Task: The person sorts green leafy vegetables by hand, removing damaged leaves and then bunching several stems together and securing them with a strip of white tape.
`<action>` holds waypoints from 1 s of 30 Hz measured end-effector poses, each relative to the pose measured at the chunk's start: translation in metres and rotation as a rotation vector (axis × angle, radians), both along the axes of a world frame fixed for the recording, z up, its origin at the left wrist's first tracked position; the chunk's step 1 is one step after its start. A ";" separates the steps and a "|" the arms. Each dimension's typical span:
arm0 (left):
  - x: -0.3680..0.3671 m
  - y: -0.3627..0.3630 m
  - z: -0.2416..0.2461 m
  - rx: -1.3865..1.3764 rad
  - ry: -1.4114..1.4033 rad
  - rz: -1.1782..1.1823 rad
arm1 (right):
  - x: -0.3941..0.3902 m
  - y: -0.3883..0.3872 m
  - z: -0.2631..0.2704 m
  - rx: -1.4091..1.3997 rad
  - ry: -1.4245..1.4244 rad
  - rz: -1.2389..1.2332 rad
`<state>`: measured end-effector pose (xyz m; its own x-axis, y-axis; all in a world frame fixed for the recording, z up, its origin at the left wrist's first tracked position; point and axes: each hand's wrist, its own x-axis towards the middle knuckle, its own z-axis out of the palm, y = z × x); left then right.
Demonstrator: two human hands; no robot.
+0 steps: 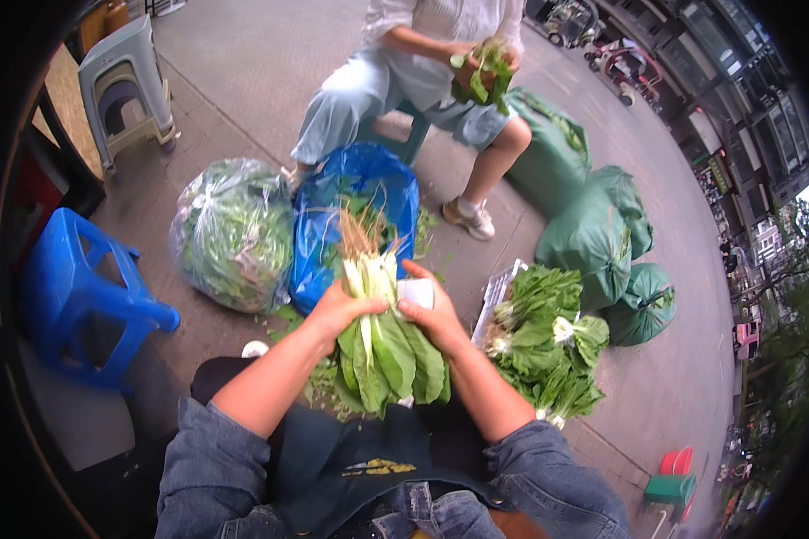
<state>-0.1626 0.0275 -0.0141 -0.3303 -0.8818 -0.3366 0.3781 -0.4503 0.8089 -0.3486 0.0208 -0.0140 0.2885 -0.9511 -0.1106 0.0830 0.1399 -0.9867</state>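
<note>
A bunch of leafy greens [391, 364] with pale stalks and long brown roots is upheld in front of me, its roots pointing away and its leaves towards my lap. My left hand [340, 311] grips its stalks from the left, thumb across them. On the other side, my right hand [438, 327] holds a small white object [416, 292], possibly a roll of tape, against the stalks. Beyond the roots stands a blue plastic bag [398, 178], open at the top, with green leaves and root scraps inside.
A clear bag of greens [232, 236] and a blue stool [94, 290] stand left. Right are a white crate [495, 296], bunched greens [546, 337] and green sacks [583, 236]. A seated person [431, 81] opposite holds greens [485, 74]. Grey stools [125, 87] stand at upper left.
</note>
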 end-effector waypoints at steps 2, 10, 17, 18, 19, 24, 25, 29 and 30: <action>0.006 -0.002 -0.013 -0.057 0.035 0.005 | 0.005 -0.003 -0.004 -0.036 0.088 0.023; 0.010 0.013 -0.016 -0.089 0.071 -0.037 | 0.008 0.011 -0.006 0.065 0.033 0.026; 0.018 0.006 -0.024 0.174 0.188 -0.099 | -0.003 -0.007 0.017 0.134 0.137 0.131; 0.019 0.004 -0.027 0.224 0.226 -0.140 | -0.010 -0.010 0.014 0.105 0.150 0.156; 0.021 0.002 -0.030 0.275 0.264 -0.181 | -0.014 -0.012 0.011 0.076 0.164 0.180; 0.022 0.013 -0.026 0.244 0.304 -0.144 | -0.008 -0.009 0.009 0.090 -0.079 0.306; 0.022 0.013 -0.024 0.242 0.310 -0.163 | -0.008 -0.007 0.010 0.094 -0.105 0.334; 0.022 0.014 -0.029 0.198 0.346 -0.229 | -0.003 0.004 0.013 0.213 -0.363 0.283; 0.021 0.015 -0.030 0.173 0.343 -0.215 | -0.002 0.005 0.011 0.196 -0.372 0.291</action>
<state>-0.1418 0.0423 -0.0441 -0.6181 -0.7214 -0.3123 0.4947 -0.6658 0.5586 -0.3507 0.0255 -0.0030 0.5923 -0.7970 -0.1179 0.3537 0.3887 -0.8508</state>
